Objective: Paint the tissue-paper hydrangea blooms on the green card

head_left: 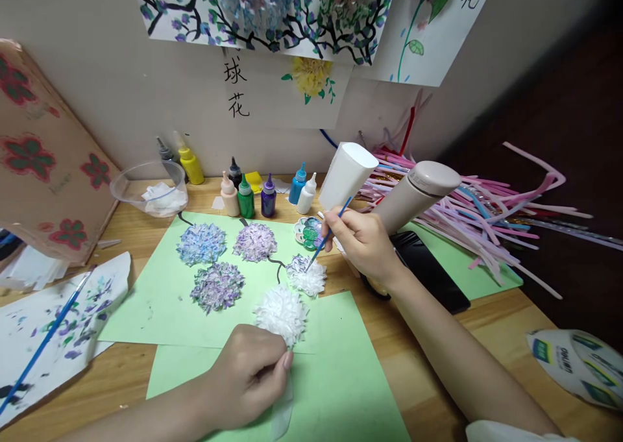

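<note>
My right hand (357,237) pinches a thin blue paintbrush (335,224). Its tip meets a white paper flower (311,276) whose upper left is tinted purple. Below it lies an all-white paper flower (281,315). My left hand (253,374) rests closed on the green paper (335,377), its thumb beside that white flower. A pale, see-through strip (283,406) shows under this hand; whether the fingers grip it is hidden. To the left on the sheet are a blue flower (201,243) and purple flowers (255,241). Beside my right fingers stands a paint palette (309,233).
Several paint bottles (246,198) line the wall side, near a clear bowl (148,189) with tissue. A white cup (346,172), a bottle (416,192), a black phone (431,273) and pipe cleaners (491,215) lie right. Another brush (46,338) rests on stained paper (29,319) at left.
</note>
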The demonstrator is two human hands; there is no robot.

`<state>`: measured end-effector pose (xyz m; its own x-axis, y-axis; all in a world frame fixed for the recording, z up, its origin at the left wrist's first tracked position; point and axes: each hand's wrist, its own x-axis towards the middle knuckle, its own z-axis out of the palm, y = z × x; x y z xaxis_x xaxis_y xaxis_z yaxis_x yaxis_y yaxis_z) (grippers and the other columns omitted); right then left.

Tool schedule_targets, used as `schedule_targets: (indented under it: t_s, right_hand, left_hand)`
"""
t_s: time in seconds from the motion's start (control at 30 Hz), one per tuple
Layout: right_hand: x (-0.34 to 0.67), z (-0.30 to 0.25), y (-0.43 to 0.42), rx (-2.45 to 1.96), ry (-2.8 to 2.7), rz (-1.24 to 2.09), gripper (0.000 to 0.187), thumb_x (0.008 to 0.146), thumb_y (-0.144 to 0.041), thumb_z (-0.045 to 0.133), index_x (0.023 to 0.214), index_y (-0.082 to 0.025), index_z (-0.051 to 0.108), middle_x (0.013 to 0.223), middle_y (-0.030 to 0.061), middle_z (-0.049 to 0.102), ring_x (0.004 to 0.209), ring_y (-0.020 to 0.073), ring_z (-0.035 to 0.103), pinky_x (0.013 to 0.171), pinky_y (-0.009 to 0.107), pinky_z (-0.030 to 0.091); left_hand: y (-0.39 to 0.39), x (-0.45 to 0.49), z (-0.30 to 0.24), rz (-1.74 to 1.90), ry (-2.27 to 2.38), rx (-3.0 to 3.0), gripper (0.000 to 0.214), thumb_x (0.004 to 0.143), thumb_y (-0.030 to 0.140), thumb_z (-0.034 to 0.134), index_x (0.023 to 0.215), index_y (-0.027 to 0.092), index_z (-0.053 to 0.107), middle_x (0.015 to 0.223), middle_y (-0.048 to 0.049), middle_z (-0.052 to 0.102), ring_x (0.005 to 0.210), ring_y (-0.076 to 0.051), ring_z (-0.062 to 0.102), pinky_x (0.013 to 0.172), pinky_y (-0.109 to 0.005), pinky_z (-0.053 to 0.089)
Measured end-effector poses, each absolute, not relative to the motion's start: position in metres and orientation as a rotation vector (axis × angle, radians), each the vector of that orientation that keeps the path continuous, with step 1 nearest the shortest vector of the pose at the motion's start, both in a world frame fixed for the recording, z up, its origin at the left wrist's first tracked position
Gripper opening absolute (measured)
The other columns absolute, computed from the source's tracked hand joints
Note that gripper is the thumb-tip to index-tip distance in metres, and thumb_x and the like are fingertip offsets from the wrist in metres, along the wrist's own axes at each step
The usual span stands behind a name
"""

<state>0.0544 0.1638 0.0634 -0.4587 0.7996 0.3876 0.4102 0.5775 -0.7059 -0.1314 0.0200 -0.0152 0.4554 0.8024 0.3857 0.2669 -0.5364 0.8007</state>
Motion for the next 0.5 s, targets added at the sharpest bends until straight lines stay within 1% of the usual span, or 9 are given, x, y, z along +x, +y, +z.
schedule_targets:
  t_s: [0.13,0.33,0.5]
  right_hand:
    - [0.0548,0.0633,0.1647,-0.939,-2.119,0.604,0.038,0.093,-0.035,0.041,0.064,-0.018,0.057,0.061,-0.0004,0.062,0.054,0.0098,0.061,0.058,0.022,0.045]
    - [0.0551,0.0626,0.1642,-0.947,-2.137,0.605,0.037,0.094,-0.035,0.041,0.064,-0.019,0.056,0.055,-0.0016,0.061,0.052,0.01,0.06,0.056,0.022,0.045]
    - [0.0553,0.0597,0.1666,-0.924,-2.18,0.55,0.037,0.094,-0.034,0.041,0.063,-0.019,0.055,0.059,-0.0003,0.062,0.056,0.0115,0.061,0.059,0.024,0.045]
  left_hand:
    - [0.0208,-0.1311,-0.0155,1.027,0.892,2.041,0.032,0.085,0.005,0.037,0.067,0.022,0.017,0.056,0.0057,0.019,0.045,-0.01,0.02,0.047,-0.025,0.018]
    - [0.0209,-0.1308,-0.016,1.031,0.893,2.038,0.031,0.084,0.006,0.038,0.067,0.022,0.018,0.055,0.0058,0.019,0.045,-0.01,0.02,0.047,-0.025,0.018]
    - [0.0205,-0.1311,-0.0156,1.029,0.893,2.036,0.031,0.084,0.005,0.037,0.066,0.022,0.017,0.055,0.0058,0.019,0.045,-0.01,0.02,0.047,-0.025,0.018]
